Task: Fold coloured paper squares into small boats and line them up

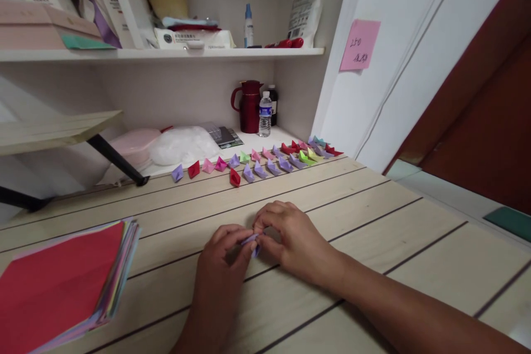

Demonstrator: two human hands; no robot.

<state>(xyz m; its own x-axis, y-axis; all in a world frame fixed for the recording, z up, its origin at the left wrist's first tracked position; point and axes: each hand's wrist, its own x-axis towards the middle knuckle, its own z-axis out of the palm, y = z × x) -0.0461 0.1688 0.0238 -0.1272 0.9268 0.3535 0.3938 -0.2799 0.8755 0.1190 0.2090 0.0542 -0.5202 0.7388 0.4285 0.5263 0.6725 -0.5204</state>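
My left hand [222, 257] and my right hand [286, 235] meet over the wooden table [373, 243], both pinching a small folded purple paper [253, 242] between their fingertips. Most of the paper is hidden by my fingers. A stack of coloured paper sheets [62, 282], red on top, lies at the left near the table's front. Further back, several folded paper boats [265, 161] in purple, pink, red and green stand in rows along the table's far edge.
Behind the table a white shelf holds a red jug [249, 105], a water bottle [265, 115], a pink container [135, 145] and a white bag [182, 145]. A small wooden side table [53, 130] juts in at left. A pink note [359, 44] sticks on the wall.
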